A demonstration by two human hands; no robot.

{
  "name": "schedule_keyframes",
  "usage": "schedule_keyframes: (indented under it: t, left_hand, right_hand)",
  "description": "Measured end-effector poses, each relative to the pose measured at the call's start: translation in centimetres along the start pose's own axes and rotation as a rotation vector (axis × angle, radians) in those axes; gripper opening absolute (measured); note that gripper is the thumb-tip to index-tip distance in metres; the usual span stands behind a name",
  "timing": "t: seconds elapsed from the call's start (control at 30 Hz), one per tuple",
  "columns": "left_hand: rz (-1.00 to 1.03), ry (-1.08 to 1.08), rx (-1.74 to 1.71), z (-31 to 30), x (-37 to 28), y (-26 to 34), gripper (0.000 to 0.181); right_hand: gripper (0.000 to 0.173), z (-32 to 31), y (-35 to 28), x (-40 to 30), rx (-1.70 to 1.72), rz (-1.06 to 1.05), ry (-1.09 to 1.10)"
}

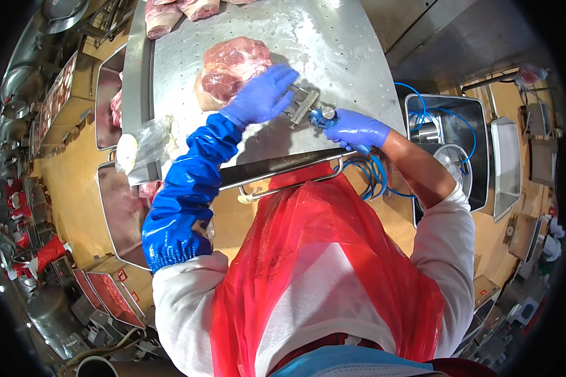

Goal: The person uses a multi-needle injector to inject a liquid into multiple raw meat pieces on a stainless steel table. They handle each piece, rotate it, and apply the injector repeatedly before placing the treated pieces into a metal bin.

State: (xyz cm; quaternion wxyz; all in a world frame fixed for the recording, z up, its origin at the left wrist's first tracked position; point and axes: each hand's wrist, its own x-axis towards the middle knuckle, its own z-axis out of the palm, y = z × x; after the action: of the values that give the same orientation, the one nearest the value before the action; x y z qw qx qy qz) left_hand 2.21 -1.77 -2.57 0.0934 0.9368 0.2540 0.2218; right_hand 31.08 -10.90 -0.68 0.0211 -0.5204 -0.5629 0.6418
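Observation:
A raw bone-in meat cut (236,66), skin on its lower left side, lies on the perforated steel table (349,61). My left hand (259,96), in a purple glove and blue sleeve cover, is flat at the cut's near right edge. Its fingers are spread and slightly blurred; whether it presses on the meat is unclear. In my right hand (361,129), also gloved, is the blue handle of what looks like a brine injector gun (305,109). Thin needles on its metal head point toward the meat, partly behind my left fingers. Whether their tips touch it cannot be seen.
More meat cuts (162,19) sit at the table's far left. A clear plastic bag (146,141) lies at the left corner. Metal tubs (122,212) stand left. On the right, a blue hose (379,176) coils beside a steel bin (482,141). A rail (292,183) edges the table before me.

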Motion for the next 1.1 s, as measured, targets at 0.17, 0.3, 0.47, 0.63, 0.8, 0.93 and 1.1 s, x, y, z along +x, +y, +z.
schedule_keyframes:
  t: [0.17,0.3,0.47,0.63,0.8,0.93,1.1]
  left_hand:
    - [-0.189,-0.335,0.506,-8.8,1.9,-4.0,0.094]
    - [-0.378,-0.441,0.153,-9.2,2.2,-8.1,0.107]
    - [-0.580,-0.366,0.134,-8.9,1.7,-9.6,0.110]
    - [-0.711,-0.371,0.192,-8.7,1.7,-7.6,0.109]
    - [-0.729,-0.323,0.216,-8.5,0.9,-7.5,0.108]
    - [-0.693,-0.297,0.235,-8.1,0.8,-7.2,0.106]
    - [-0.657,-0.311,0.229,-8.2,1.8,-6.2,0.106]
  right_hand:
    - [0.020,-0.1,-1.3,-0.3,-0.114,-0.128,0.063]
    - [0.013,0.7,-2.5,-3.6,0.068,-0.022,0.025]
    - [0.020,3.7,10.2,-9.7,-0.062,-0.270,0.301]
    - [0.020,5.8,4.2,-10.8,0.239,0.035,0.089]
    - [0.009,4.7,1.9,-8.5,0.187,0.104,-0.008]
    - [0.010,4.2,1.0,-7.4,0.159,0.136,-0.021]
    - [0.015,2.8,-2.8,-1.6,0.167,0.125,-0.016]
